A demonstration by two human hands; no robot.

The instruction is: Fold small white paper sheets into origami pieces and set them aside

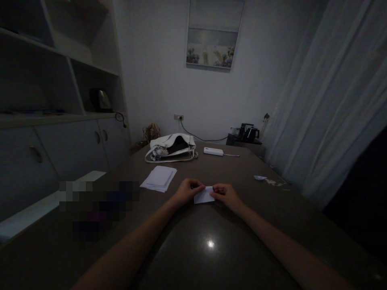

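A small white piece of folded paper [203, 196] lies on the dark table [193, 249] in front of me. My left hand [186, 190] pinches its left edge with curled fingers. My right hand [225, 194] pinches its right edge, fingers closed on it. Both forearms reach in from the bottom of the view. A stack of white paper sheets [159, 177] lies just left of my left hand.
A white handbag [171, 147] and a white power bank [213, 151] with a cable sit at the table's far end. Small paper scraps [270, 180] lie at the right edge. Cabinets and shelves [60, 121] stand on the left, curtains [326, 112] on the right.
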